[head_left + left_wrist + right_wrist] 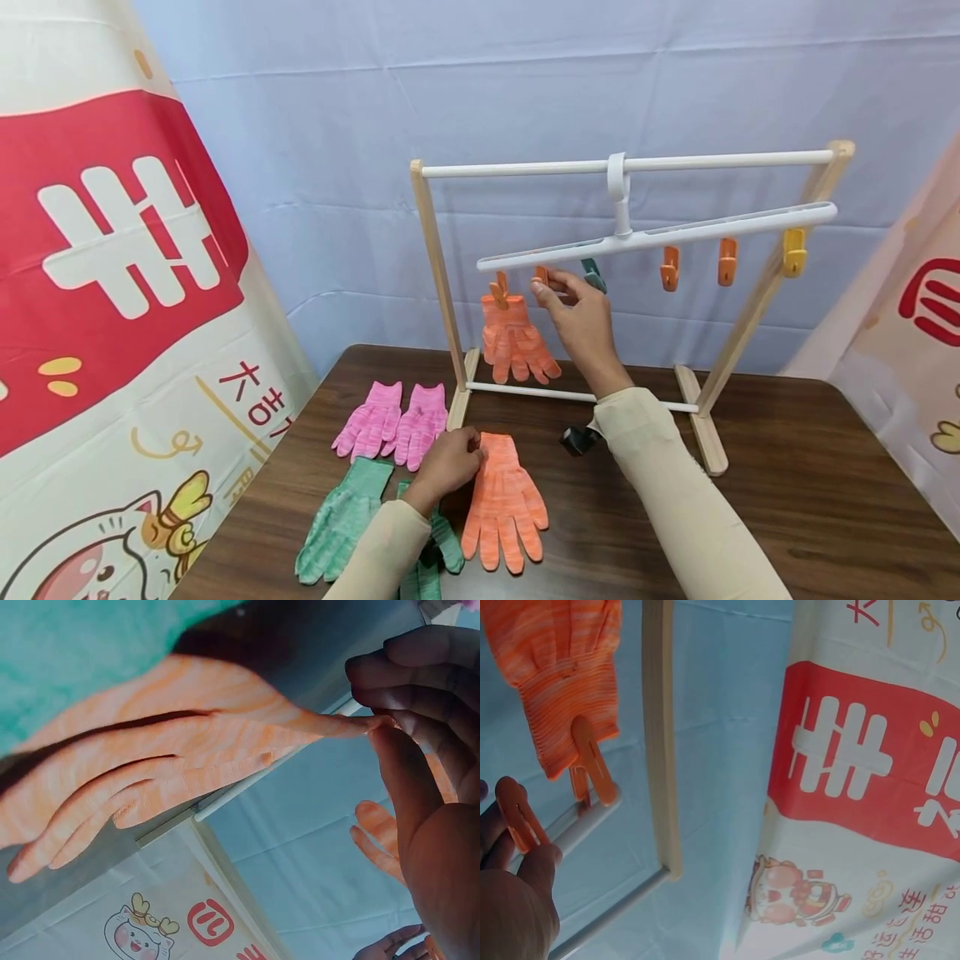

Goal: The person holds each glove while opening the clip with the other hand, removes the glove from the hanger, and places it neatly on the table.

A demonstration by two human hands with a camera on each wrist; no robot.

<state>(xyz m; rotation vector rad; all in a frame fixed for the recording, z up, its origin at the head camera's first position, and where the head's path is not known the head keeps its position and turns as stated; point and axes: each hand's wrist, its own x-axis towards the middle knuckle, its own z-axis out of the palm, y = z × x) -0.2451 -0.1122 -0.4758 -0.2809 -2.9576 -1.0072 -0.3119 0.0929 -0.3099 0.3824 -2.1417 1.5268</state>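
My left hand (448, 467) pinches the cuff of an orange glove (506, 504) between thumb and fingers; the glove's fingers point toward me. In the left wrist view the cuff is drawn to a narrow fold at the fingertips. Up at the white hanger (675, 234), my right hand (587, 329) pinches an orange clothespin (521, 816) between thumb and fingers. Just left of it, another orange clothespin (499, 289) grips the cuff of a second orange glove (516, 340), which hangs fingers down.
The hanger tilts, left end low, from a wood-and-white rack (525, 169). Other clips on it are dark green (593, 275), orange (670, 268) and yellow (794, 252). Pink gloves (371, 421) and green gloves (347, 521) lie on the brown table (810, 517), beside a small black object (579, 440).
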